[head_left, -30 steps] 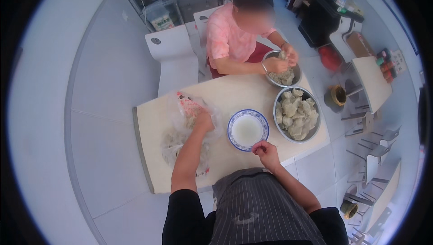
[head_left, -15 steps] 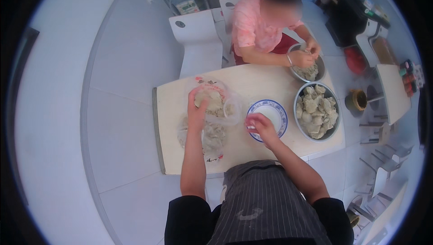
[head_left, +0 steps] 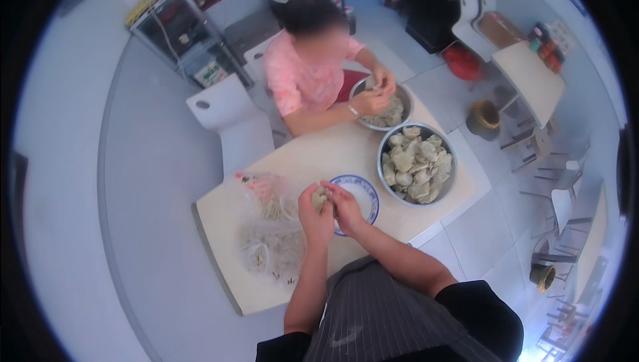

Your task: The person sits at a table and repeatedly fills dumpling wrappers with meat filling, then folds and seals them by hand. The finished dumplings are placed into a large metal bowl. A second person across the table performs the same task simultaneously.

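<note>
My left hand (head_left: pixel 315 220) and my right hand (head_left: pixel 346 211) are together over the near left side of a blue-rimmed white dish (head_left: pixel 363 194). Between them is a pale grey-beige soft lump (head_left: pixel 319 199), its exact kind unclear. The left fingers curl round it and the right fingers press against it. Clear plastic bags (head_left: pixel 276 247) with similar pale pieces lie on the table left of my hands. Right of the dish, a metal bowl (head_left: pixel 418 163) is heaped with grey-beige lumps.
Across the pale table (head_left: pixel 309 155), a person in a pink top (head_left: pixel 299 72) handles a piece over a second metal bowl (head_left: pixel 391 114). A white chair (head_left: pixel 236 125) stands at the far left edge. A bin (head_left: pixel 484 119) and more furniture are on the right.
My left hand has left the bags with a pale lump and come right, meeting my right hand at the dish. The view has turned and shifted.
</note>
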The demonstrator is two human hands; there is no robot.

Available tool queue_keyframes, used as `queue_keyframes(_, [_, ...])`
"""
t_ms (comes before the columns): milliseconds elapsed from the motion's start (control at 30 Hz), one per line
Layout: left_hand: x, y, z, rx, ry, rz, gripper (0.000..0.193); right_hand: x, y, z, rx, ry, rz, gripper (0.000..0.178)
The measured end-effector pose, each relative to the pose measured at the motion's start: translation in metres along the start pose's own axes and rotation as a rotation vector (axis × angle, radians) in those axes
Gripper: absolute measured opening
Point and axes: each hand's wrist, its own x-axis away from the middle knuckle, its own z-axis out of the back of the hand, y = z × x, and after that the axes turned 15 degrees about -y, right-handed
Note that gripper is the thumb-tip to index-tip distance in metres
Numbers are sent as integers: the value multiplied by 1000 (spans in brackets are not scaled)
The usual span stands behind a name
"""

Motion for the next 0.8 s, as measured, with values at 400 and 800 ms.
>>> queue_keyframes(400, [-14,14,-66,-249,83,-324,17,0,-7,50,-80,3,164,21])
queue_keyframes(800, [-7,-13,-64,-301,-72,-401,21,6,31,74,-246,45,197,13])
